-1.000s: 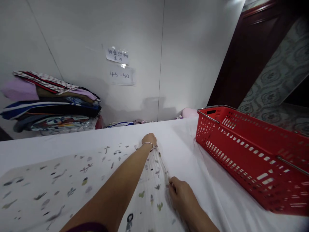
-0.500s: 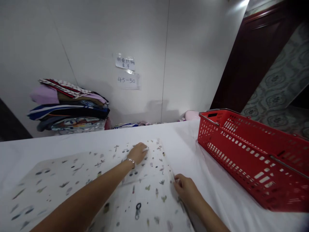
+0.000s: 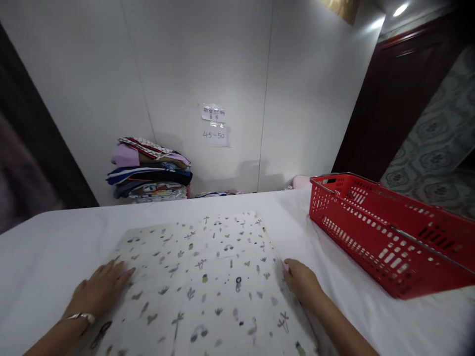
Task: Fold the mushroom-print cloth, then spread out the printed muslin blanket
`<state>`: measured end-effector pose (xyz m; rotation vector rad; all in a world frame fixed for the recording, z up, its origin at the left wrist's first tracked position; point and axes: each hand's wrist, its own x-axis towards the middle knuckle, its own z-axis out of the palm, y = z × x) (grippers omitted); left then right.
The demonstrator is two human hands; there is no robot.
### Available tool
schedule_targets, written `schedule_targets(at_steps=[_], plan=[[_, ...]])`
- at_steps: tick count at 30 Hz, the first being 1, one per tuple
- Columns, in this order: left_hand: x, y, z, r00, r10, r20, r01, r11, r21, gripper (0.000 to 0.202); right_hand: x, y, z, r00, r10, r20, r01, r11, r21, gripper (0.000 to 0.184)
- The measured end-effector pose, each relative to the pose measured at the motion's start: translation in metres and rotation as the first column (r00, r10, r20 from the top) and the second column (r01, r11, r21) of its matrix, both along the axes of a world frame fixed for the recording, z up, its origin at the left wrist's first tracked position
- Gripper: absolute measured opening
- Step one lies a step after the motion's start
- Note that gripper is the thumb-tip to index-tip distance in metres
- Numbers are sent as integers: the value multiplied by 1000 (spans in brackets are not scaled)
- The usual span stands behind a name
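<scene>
A thin white cloth (image 3: 208, 267) printed with small plants and animals lies spread flat on the white table (image 3: 48, 242) in front of me. My left hand (image 3: 98, 291) rests flat on the cloth's left edge, fingers stretched out, a bracelet on the wrist. My right hand (image 3: 302, 279) sits at the cloth's right edge with its fingers curled and pinched on the edge of the fabric.
A red plastic basket (image 3: 386, 237) with metal handles stands on the table to the right. A pile of folded fabrics (image 3: 150, 170) lies at the back against the white wall, below two paper notes (image 3: 215, 126). A dark door is at the right.
My left hand has swept from the cloth's far middle back to its near left edge. The cloth now lies flatter and wider. My right hand stayed at the right edge.
</scene>
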<state>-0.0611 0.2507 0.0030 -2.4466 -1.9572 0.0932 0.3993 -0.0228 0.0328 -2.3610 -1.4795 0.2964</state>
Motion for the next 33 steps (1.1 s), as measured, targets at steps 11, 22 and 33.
schedule_targets(at_steps=[11, 22, 33], plan=[[-37, -42, 12, 965, 249, 81, -248, 969, -22, 64, -59, -24, -35, 870, 476, 129, -474, 879, -49, 51], [112, -18, 30, 969, -184, 167, 179, 983, 44, 61, -104, 50, -16, 826, 541, 159, -540, 840, -56, 59], [32, 102, 10, 980, 123, 156, -126, 992, 13, 64, -54, 106, -31, 942, 324, 87, -309, 939, -150, 70]])
